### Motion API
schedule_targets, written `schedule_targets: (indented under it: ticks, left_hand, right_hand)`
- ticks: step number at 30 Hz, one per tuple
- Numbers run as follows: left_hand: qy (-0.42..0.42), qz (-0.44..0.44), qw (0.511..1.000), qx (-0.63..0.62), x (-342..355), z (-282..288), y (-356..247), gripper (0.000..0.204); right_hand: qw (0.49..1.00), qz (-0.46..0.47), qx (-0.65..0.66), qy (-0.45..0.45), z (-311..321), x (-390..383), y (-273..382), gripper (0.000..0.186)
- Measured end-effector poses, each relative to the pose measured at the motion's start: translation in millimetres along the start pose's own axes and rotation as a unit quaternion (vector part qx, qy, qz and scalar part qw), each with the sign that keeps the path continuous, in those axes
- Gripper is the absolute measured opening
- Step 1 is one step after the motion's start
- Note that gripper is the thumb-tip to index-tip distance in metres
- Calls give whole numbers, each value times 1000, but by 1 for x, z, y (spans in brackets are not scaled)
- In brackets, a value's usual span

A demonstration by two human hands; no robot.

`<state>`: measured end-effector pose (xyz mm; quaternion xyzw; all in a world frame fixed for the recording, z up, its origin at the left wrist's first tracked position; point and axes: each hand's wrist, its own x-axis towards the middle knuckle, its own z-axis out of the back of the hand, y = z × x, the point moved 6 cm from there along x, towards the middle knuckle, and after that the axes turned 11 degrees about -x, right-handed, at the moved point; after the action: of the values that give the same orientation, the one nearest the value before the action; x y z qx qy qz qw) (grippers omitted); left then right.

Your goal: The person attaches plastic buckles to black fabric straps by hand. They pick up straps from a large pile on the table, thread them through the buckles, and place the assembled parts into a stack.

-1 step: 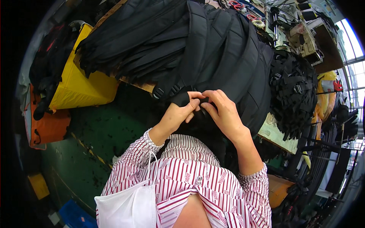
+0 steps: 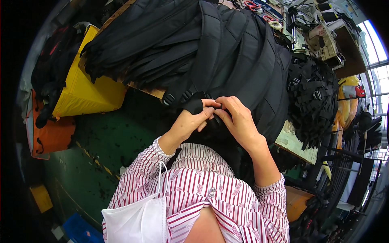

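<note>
My left hand (image 2: 193, 120) is closed in a pinch on a black strap (image 2: 195, 106), which passes over its index finger. Close beside it, my right hand (image 2: 238, 119) pinches the same dark piece between thumb and fingers, the fingertips of both hands almost touching. Exactly what lies between the fingertips is too small and dark to make out. Just beyond the hands, a thick pile of black padded shoulder straps (image 2: 231, 52) hangs over the table edge. Black plastic buckles (image 2: 168, 99) show on strap ends left of my left hand.
A bundle of black webbing with buckles (image 2: 314, 95) hangs to the right. Red-handled scissors (image 2: 253, 5) lie at the back. On the left stand a yellow bin (image 2: 87, 95) and an orange bag (image 2: 54, 133). Below them a blue crate (image 2: 81, 229) sits on the green floor (image 2: 109, 133).
My fingertips have shifted very slightly closer together on the strap. The white mask hanging in front of me has moved a little; the pile stays where it was.
</note>
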<state>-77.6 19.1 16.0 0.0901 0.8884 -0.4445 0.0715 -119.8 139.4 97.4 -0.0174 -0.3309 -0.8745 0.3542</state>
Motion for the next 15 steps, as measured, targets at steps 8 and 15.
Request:
schedule_targets:
  ticks: [8,15]
  left_hand:
    - [36,42,993,107,4,1,4,21]
    - [69,-39,977,197,5,-4,6,17]
  right_hand:
    - [999,38,-25,-12,-10,-5,-4,12]
    - [999,33,-23,-28,-10,-10,-7,11]
